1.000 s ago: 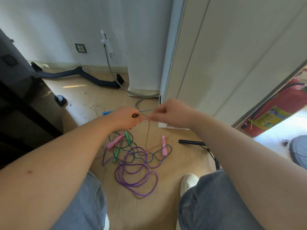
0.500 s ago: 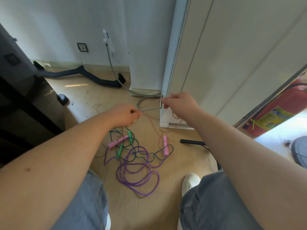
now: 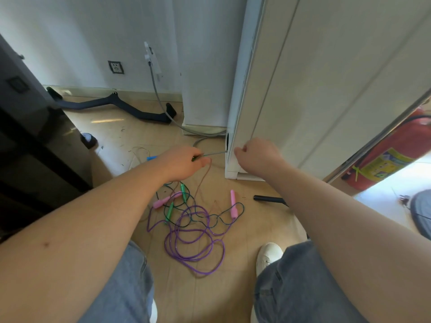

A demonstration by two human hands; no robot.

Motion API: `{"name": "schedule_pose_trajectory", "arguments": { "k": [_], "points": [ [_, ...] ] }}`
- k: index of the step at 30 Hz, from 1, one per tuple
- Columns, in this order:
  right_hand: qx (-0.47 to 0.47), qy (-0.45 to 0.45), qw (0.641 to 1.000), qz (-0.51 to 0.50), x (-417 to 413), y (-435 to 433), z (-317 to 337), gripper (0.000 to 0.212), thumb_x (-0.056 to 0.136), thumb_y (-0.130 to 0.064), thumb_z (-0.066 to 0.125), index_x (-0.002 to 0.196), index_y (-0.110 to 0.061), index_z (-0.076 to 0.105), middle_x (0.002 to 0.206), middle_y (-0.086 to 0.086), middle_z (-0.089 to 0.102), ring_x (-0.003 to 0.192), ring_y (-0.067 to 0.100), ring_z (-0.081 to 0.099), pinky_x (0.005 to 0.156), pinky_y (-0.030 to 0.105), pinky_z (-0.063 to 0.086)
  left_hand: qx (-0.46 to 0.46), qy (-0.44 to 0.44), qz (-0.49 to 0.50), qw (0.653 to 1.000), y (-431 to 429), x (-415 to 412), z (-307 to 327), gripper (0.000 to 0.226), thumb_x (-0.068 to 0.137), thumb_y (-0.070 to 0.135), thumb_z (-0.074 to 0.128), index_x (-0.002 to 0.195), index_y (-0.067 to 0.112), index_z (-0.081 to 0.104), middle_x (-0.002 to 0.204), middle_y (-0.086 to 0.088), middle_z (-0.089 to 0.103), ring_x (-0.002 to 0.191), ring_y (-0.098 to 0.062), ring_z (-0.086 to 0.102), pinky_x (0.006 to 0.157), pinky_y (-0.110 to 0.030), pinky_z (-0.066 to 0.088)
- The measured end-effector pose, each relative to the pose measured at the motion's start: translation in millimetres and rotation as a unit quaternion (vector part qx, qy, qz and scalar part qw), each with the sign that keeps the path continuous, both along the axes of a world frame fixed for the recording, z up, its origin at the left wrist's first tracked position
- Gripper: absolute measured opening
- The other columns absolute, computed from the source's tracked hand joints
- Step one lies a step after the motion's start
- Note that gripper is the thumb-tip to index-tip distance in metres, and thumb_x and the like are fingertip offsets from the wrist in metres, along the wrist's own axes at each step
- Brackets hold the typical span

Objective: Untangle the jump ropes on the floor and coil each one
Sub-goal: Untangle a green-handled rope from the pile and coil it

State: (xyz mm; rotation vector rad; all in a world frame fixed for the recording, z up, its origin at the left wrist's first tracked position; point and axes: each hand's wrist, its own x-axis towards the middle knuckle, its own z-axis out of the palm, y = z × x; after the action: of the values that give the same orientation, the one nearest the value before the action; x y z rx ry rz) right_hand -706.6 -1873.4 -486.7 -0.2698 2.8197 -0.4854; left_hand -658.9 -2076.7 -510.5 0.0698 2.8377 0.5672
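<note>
Tangled on the floor (image 3: pixel 268 220) between the knees: purple jump rope (image 3: pixel 196 241) in loose loops, crossed by a dark green rope (image 3: pixel 242 207). At the heap's far edge: pink handles (image 3: pixel 232 203) and green handles (image 3: pixel 170 209). Rising from the heap: a thin brown rope (image 3: pixel 203 180), pinched in the left hand (image 3: pixel 182 163). Right hand (image 3: pixel 258 157) apart from the left, fingers curled into a fist; contents not discernible. Just beyond: white cabinet (image 3: pixel 303 89), gray cable (image 3: pixel 161 101).
</note>
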Motion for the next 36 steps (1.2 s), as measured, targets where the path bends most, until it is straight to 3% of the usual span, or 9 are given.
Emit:
{"name": "schedule_pose_trajectory", "arguments": {
  "k": [3, 7, 9, 11, 14, 22, 29, 33, 36],
  "points": [
    [-0.072, -0.013, 0.994, 0.077, 7, -7, -2, 0.047, 0.098, -0.027, 0.05, 0.145, -0.025, 0.049, 0.139, 0.005, 0.059, 0.125, 0.027, 0.056, 0.094, 0.029, 0.044, 0.028, 0.009, -0.005, 1.0, 3, 1, 0, 0.038, 0.101, 0.053, 0.042, 0.101, 0.023, 0.065, 0.082, -0.003, 0.064, 0.074, -0.018, 0.06, 0.069, -0.035, 0.049],
    [-0.116, -0.072, 0.974, 0.181, 13, -19, -10, 0.064, 0.098, -0.011, 0.045, 0.157, -0.031, 0.031, 0.159, -0.003, 0.038, 0.145, 0.018, 0.037, 0.118, 0.031, 0.029, 0.061, 0.019, -0.032, 0.997, 7, 3, 0, 0.034, 0.1, 0.052, 0.047, 0.115, 0.029, 0.066, 0.084, 0.001, 0.065, 0.076, -0.014, 0.062, 0.072, -0.035, 0.05],
    [-0.15, -0.11, 0.967, 0.176, 12, -21, -14, 0.063, 0.093, -0.006, 0.043, 0.151, -0.031, 0.043, 0.148, -0.003, 0.054, 0.131, 0.018, 0.052, 0.112, 0.041, 0.042, 0.067, 0.023, -0.046, 0.996, 8, 4, 2, 0.034, 0.1, 0.051, 0.048, 0.122, 0.03, 0.065, 0.083, 0.004, 0.065, 0.074, -0.011, 0.06, 0.071, -0.033, 0.05],
    [-0.158, -0.109, 0.969, 0.156, 10, -19, -11, 0.049, 0.093, -0.012, 0.048, 0.135, -0.032, 0.061, 0.117, -0.005, 0.07, 0.098, 0.014, 0.065, 0.088, 0.038, 0.055, 0.062, 0.02, -0.055, 0.996, 8, 6, 3, 0.03, 0.1, 0.05, 0.049, 0.117, 0.031, 0.065, 0.078, 0.005, 0.062, 0.07, -0.012, 0.059, 0.064, -0.031, 0.047],
    [-0.128, -0.057, 0.982, 0.125, 5, -11, -3, 0.017, 0.094, -0.029, 0.063, 0.105, -0.028, 0.076, 0.079, -0.012, 0.067, 0.072, 0.007, 0.06, 0.065, 0.026, 0.047, 0.047, 0.011, -0.053, 0.997, 5, 6, 4, 0.031, 0.099, 0.052, 0.05, 0.103, 0.024, 0.064, 0.08, 0.0, 0.063, 0.074, -0.018, 0.06, 0.067, -0.035, 0.047],
    [-0.289, -0.08, 0.954, 0.018, 6, -6, 8, 0.011, 0.086, -0.032, 0.077, 0.089, -0.022, 0.076, 0.082, -0.005, 0.068, 0.076, 0.01, 0.06, 0.072, 0.027, 0.05, 0.134, -0.015, -0.022, 0.991, 7, 4, 5, 0.029, 0.1, 0.047, 0.052, 0.095, 0.02, 0.063, 0.077, 0.003, 0.067, 0.064, -0.007, 0.064, 0.069, -0.035, 0.057],
    [-0.445, -0.03, 0.889, -0.106, 1, -5, 19, 0.006, 0.092, -0.024, 0.069, 0.09, -0.019, 0.072, 0.086, -0.002, 0.068, 0.081, 0.014, 0.063, 0.085, 0.044, 0.06, 0.03, -0.042, -0.026, 0.998, -8, 4, -4, 0.033, 0.103, 0.047, 0.045, 0.091, 0.02, 0.061, 0.078, 0.004, 0.069, 0.069, -0.009, 0.065, 0.066, -0.028, 0.049],
    [-0.404, 0.043, 0.901, -0.152, -9, 7, 17, 0.007, 0.094, -0.024, 0.061, 0.092, -0.021, 0.067, 0.083, -0.002, 0.069, 0.073, 0.014, 0.063, 0.078, 0.043, 0.06, 0.028, -0.037, 0.006, 0.999, -17, 2, -8, 0.037, 0.103, 0.047, 0.045, 0.091, 0.017, 0.063, 0.078, 0.001, 0.07, 0.07, -0.012, 0.066, 0.064, -0.028, 0.048],
    [-0.416, -0.025, 0.9, -0.126, -9, 11, 13, 0.008, 0.097, -0.017, 0.059, 0.1, -0.015, 0.066, 0.086, 0.004, 0.072, 0.061, 0.016, 0.062, 0.075, 0.039, 0.059, 0.021, -0.019, 0.017, 0.999, -17, 1, -7, 0.04, 0.103, 0.049, 0.044, 0.093, 0.016, 0.064, 0.079, -0.003, 0.068, 0.071, -0.014, 0.065, 0.062, -0.029, 0.047]
  ]
}}
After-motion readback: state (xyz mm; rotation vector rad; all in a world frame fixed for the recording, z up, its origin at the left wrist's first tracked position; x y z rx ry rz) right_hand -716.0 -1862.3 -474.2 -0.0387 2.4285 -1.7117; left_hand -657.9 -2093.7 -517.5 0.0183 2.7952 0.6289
